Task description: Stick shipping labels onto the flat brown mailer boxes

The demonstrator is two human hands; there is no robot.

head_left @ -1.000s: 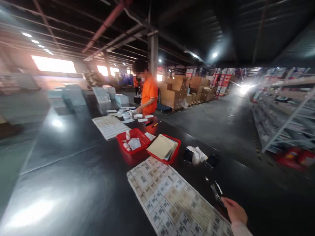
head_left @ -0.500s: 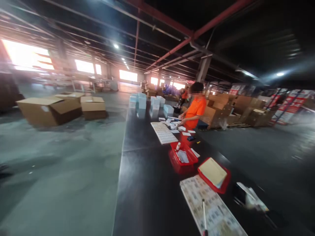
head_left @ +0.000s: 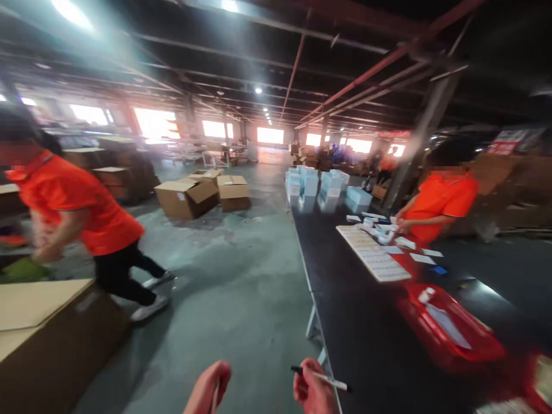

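At the bottom of the head view, my right hand [head_left: 314, 388] is closed around a pen [head_left: 334, 381] with a white barrel and dark ends. The pen lies almost level across the fingers, near the edge of the black table [head_left: 345, 322]. To its left, my left hand [head_left: 209, 388] is closed with the thumb on top, over the floor. A thin pale edge shows at its palm, too blurred to identify.
A red basket [head_left: 483, 348] with papers and a white bottle stands on the table beyond a printed board [head_left: 373, 253]. Light-blue boxes [head_left: 308, 181] stand farther back. One co-worker [head_left: 448, 201] is across the table; another [head_left: 95, 213] leans over a large carton [head_left: 52, 339] at left.
The view has swung left, shifting the table rightward. Both my hands have come into view, the right one with a pen. The co-worker and large carton at left now show.
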